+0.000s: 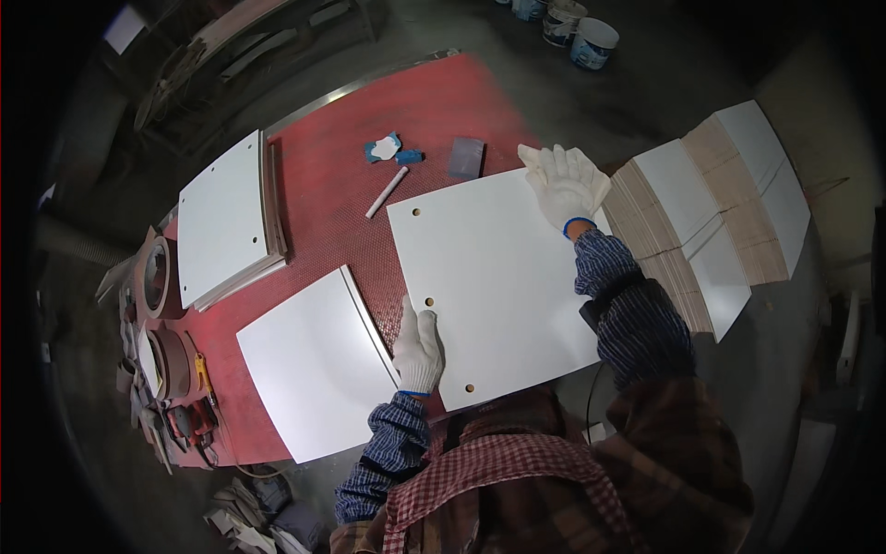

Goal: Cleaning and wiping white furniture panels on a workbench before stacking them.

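In front of me lies a large white board (pixel 503 277) with several small holes near its left edge. My left hand (pixel 419 354), in a white glove, grips that left edge, its thumb on top and its fingers along the side. At the board's far right corner my right hand (pixel 567 183), gloved too, presses flat on a pale cloth (pixel 530 157). The cloth shows beyond both sides of the fingers. Left of the board is another white panel (pixel 309 369), plain-faced, with its edge close to my left hand.
A stack of holed white boards (pixel 221 217) stands on the red table (pixel 323 120). A white stick (pixel 387 192), a grey block (pixel 466 158) and blue scraps (pixel 409 157) lie beyond. Tape-like rolls (pixel 159 277) and a yellow cutter (pixel 203 374) are left; more panels (pixel 669 189) fan out right.
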`<state>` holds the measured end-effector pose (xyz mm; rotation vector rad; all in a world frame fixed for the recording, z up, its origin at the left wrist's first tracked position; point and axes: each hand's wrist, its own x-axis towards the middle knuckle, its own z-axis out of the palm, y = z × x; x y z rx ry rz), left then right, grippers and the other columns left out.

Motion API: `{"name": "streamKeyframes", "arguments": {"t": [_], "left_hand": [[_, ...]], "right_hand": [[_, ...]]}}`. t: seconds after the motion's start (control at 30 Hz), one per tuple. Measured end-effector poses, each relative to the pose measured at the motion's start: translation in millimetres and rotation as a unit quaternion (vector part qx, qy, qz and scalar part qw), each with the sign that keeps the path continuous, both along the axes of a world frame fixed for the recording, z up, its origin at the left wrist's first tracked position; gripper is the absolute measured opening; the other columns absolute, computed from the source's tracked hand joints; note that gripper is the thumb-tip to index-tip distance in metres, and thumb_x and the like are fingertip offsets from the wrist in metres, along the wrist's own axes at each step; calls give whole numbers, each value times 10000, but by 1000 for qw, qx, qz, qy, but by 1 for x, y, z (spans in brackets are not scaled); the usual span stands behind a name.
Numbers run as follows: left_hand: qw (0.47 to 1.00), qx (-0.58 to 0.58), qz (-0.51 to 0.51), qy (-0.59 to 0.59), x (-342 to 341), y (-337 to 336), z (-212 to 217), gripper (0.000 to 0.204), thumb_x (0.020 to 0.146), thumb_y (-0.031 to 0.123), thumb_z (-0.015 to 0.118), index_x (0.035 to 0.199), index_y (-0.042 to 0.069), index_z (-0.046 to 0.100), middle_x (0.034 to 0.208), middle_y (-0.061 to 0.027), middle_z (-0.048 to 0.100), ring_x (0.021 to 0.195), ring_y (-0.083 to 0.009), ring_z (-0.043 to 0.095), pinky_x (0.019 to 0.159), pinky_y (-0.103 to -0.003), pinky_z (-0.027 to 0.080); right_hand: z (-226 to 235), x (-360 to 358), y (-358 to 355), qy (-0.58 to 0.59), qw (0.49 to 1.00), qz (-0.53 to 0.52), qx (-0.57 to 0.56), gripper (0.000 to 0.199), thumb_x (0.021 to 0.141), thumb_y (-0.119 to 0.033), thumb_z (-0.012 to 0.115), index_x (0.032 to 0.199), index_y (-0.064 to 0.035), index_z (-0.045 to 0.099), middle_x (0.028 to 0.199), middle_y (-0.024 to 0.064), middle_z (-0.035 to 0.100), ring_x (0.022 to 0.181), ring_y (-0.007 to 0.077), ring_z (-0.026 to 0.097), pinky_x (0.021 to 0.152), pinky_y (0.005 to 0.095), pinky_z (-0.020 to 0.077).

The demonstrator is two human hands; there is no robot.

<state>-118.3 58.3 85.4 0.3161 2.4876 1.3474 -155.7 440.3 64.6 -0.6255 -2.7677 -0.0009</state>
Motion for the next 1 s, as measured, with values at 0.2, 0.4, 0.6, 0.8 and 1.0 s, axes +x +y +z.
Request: {"name": "streamKeyframes", "arguments": {"t": [0.2, 0.4, 0.6, 0.8, 1.0], "left_hand": [[999, 9, 34, -1, 4, -5, -6, 560, 1087, 307, 429, 1560, 12, 373, 1238, -269, 682, 1092, -339, 701, 948, -395, 533], [990, 107, 46, -82, 6, 22, 9, 559, 1092, 289, 426, 1563, -9, 374, 1242, -181, 666, 1093, -229, 633, 990, -318, 480], [994, 26, 104, -22, 9, 8, -7, 596, 1068, 362, 469, 1579, 66, 391, 1184, -176, 691, 1036, -227, 653, 945, -323, 492], [992, 67, 98, -52, 8, 8, -19, 585, 1063, 339, 475, 1596, 117, 380, 987, -84, 658, 820, -169, 602, 809, -291, 489], [969, -66, -102, 213, -18, -9, -55, 549, 1107, 161, 401, 1638, 144, 263, 1123, -73, 615, 934, -169, 602, 884, -250, 473]], "right_hand": [[16, -37, -74, -32, 995, 93, -22, 590, 1033, -479, 417, 1499, -121, 464, 1606, 120, 406, 1503, 355, 299, 1241, 484, 177], [12, 28, -4, -8, 999, 40, -6, 571, 1014, -451, 470, 1485, -130, 476, 1633, 98, 387, 1522, 300, 284, 1245, 465, 167], [31, 130, -57, -21, 997, -17, -72, 602, 1015, -444, 464, 1507, -98, 440, 1629, 78, 371, 1514, 307, 269, 1251, 487, 140], [27, 233, -144, -8, 991, -125, -54, 619, 1001, -441, 488, 1510, -93, 437, 1599, 85, 388, 1497, 318, 277, 1242, 501, 145], [40, 210, -241, 10, 989, 56, -136, 561, 987, -411, 536, 1431, -69, 509, 1571, 102, 415, 1500, 291, 297, 1247, 501, 188]]}}
